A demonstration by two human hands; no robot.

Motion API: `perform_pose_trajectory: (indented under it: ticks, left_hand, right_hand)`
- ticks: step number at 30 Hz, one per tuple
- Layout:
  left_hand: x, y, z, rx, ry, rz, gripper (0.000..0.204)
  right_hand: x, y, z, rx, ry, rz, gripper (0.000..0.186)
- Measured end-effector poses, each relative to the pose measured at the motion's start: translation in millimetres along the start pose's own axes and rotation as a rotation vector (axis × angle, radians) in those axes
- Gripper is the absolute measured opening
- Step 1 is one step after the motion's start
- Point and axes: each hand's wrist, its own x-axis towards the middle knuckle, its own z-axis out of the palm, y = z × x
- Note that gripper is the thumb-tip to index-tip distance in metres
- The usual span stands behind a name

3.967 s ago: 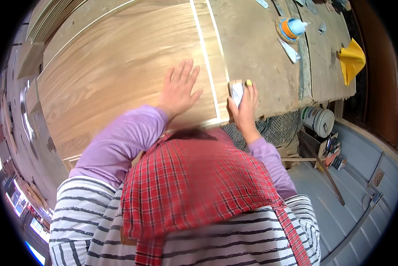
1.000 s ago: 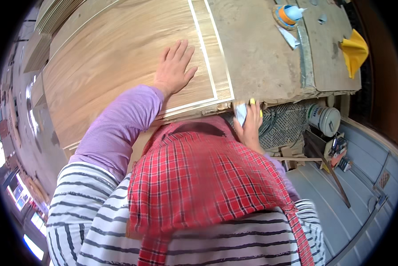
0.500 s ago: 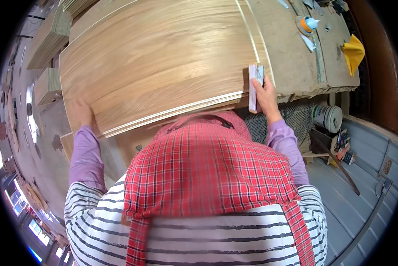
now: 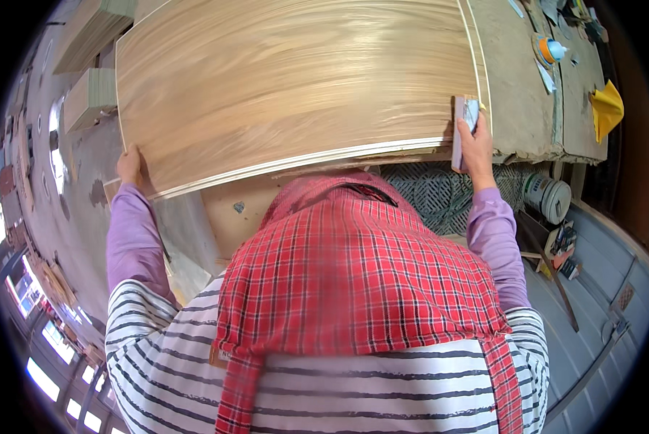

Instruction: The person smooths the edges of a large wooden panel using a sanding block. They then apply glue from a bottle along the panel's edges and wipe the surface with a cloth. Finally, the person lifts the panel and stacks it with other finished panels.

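Note:
A large wood-grain panel (image 4: 288, 79) with pale edges lies across the workbench in front of me. Its near left corner is in the grip of my left hand (image 4: 131, 166), thumb over the top and the other fingers hidden at the edge. At the near right corner, my right hand (image 4: 476, 147) is closed around a sanding block (image 4: 458, 137), a narrow pinkish-grey bar with a pale, scuffed side. The block stands along the panel's right end, its near end jutting past the front edge.
Stacked panels (image 4: 93, 98) stand at the left. On the bench to the right are an orange-and-white glue container (image 4: 550, 50) and a yellow cloth (image 4: 608, 110). Below the bench, a white bucket (image 4: 552, 199) lies near a box of small items (image 4: 562, 246).
My left hand has gone from lying blurred on the panel's surface to holding its left edge. The right hand keeps the sanding block at the right end. The whole view has shifted.

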Motion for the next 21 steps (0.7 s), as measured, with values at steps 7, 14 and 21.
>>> perform_pose_trajectory:
  ticks: [7,14,21]
  left_hand:
    - [-40,13,-2,0.078,-0.083,0.027,0.054]
    - [-69,45,-3,-0.085,0.02,-0.052,0.063]
    - [-59,25,6,-0.001,-0.069,-0.039,0.074]
  right_hand:
    - [10,30,-23,-0.084,-0.121,0.02,0.042]
    - [27,62,-31,-0.099,-0.149,-0.01,0.044]
    - [38,65,-35,-0.09,-0.191,-0.03,0.044]
